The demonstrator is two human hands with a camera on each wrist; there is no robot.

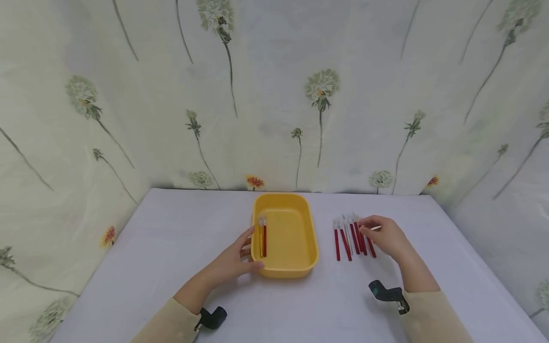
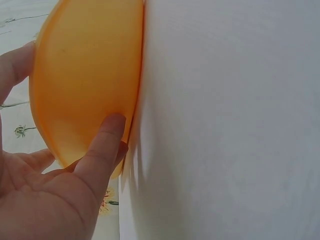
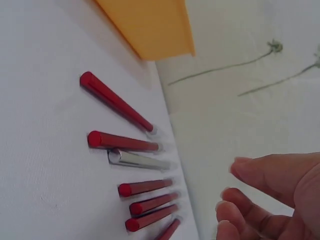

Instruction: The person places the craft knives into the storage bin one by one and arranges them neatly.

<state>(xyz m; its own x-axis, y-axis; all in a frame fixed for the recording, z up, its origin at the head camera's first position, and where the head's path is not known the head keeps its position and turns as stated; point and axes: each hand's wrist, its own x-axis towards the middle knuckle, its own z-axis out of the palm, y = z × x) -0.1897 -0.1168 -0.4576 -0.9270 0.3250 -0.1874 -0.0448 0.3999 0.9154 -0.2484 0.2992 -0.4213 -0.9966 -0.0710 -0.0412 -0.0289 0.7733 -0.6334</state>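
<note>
My left hand (image 1: 231, 261) holds the yellow tray (image 1: 312, 238) at its near left side. In the left wrist view, its fingertips (image 2: 114, 124) touch the tray's outer wall. Inside the tray, along the left wall, lie a yellow pen-like stick (image 1: 260, 242) and a red one (image 1: 265, 240), both with pale ends. Right of the tray is a row of several red pen-like sticks (image 3: 117, 102) with clear ends, and a silver one (image 3: 135, 159) among them. My right hand (image 1: 386, 237) is over the row's right end, thumb and fingers apart, nothing visible between them.
A white-covered table (image 1: 193, 228) carries everything. Behind it and at both sides hangs a pale cloth (image 1: 266, 95) printed with dandelions. Black wrist devices (image 1: 388, 293) sit at both sleeves, just above the tabletop.
</note>
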